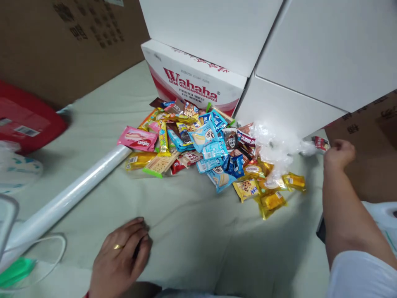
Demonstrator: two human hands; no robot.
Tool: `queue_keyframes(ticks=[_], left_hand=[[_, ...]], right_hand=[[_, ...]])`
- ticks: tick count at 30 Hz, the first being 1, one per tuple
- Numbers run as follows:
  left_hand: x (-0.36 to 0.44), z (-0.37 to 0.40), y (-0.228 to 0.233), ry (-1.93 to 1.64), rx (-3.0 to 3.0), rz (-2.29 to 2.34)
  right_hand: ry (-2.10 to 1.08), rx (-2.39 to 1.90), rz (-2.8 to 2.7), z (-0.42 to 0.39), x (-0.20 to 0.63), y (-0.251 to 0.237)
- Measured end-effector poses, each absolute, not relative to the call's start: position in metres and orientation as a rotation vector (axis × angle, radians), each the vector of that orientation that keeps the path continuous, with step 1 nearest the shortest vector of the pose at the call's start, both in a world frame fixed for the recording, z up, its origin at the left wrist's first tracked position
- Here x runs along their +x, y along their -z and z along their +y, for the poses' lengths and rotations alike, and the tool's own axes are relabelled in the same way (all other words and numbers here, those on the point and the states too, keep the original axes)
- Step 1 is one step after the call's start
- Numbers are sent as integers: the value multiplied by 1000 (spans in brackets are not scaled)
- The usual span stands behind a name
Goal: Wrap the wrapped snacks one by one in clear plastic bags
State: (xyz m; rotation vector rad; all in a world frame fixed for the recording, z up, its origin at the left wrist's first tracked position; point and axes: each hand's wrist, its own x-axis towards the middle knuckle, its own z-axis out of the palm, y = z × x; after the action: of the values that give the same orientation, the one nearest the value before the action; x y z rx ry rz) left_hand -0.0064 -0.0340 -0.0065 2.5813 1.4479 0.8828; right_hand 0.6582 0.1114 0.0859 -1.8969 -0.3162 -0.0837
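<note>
My right hand (340, 153) is at the far right, its fingers closed at the edge of a small dark red packet (321, 143). Crumpled clear plastic (276, 145) reaches from that packet to the snack pile. My left hand (120, 254), with a gold ring, rests on the pale green cloth (192, 231) in front; its fingers are loosely bent, the thumb sits apart, and no object shows in it. Between the hands, farther off, lie wrapped snacks: a pink packet (138, 138), light blue packets (204, 135), and yellow packets (273, 203) on the right.
A white and red Wahaha water carton (195, 82) stands behind the pile, beside large white boxes (310, 54). Brown cartons (62, 45) stand at left and right. A long plastic-wrapped roll (71, 198), a red container (27, 116) and a white cable (63, 248) are at left.
</note>
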Motion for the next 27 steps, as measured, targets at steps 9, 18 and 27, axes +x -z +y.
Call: queue_keyframes(ticks=[9,18,27], left_hand=[[-7,-36,12,-953,2558,1454],[44,-56,-25,-1176,1813,1350],[110,-52,-34,-999,1124,1018]], right_hand=[[-155,-1867,-405,74,595,-73],[-542,-1437,-460,-58,425,-57],[-1172,-1372,-606,-105,265,-48]])
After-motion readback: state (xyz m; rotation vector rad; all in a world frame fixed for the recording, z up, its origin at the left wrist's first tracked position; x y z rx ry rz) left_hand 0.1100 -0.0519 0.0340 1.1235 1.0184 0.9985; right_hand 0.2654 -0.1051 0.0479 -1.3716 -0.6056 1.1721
